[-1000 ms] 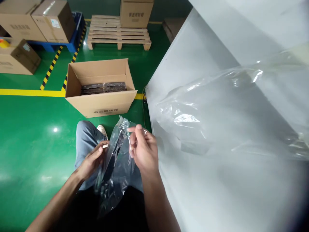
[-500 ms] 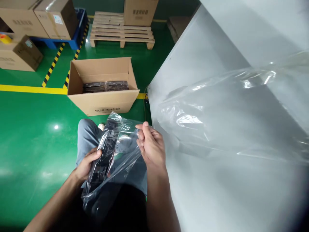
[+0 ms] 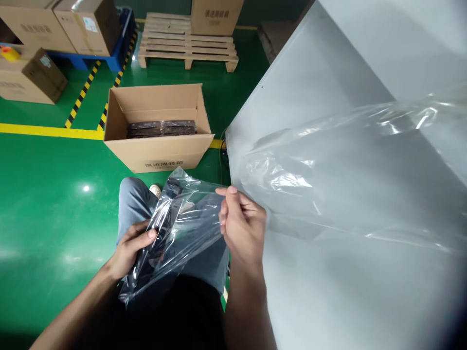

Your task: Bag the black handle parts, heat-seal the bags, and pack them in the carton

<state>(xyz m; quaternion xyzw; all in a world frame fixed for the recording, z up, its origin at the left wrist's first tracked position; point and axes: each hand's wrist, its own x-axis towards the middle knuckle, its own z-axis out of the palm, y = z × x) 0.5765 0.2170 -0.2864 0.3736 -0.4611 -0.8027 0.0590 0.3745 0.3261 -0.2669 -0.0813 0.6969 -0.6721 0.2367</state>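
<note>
My left hand (image 3: 133, 245) is closed around a long black part (image 3: 164, 226) that lies inside a clear plastic bag (image 3: 199, 214). Thumb on top, it grips part and film together at the left side. My right hand (image 3: 243, 218) pinches the bag's other side and holds the film stretched out to the right. Both are over my lap, with the black part slanting from upper right to lower left. What exactly the black part is, I cannot make out through the shiny film.
Ahead on the green floor stands an open carton (image 3: 156, 153) with several dark wrapped pieces (image 3: 162, 127) inside. A grey-white surface (image 3: 328, 287) fills the right, bearing a large clear plastic sheet (image 3: 328, 165). Further back are a wooden pallet (image 3: 188, 46), a blue pallet (image 3: 116, 61) and closed cartons (image 3: 87, 24).
My right hand has moved right, drawing the bag's film wider and tauter across the black part. My left hand keeps its grip, almost in place.
</note>
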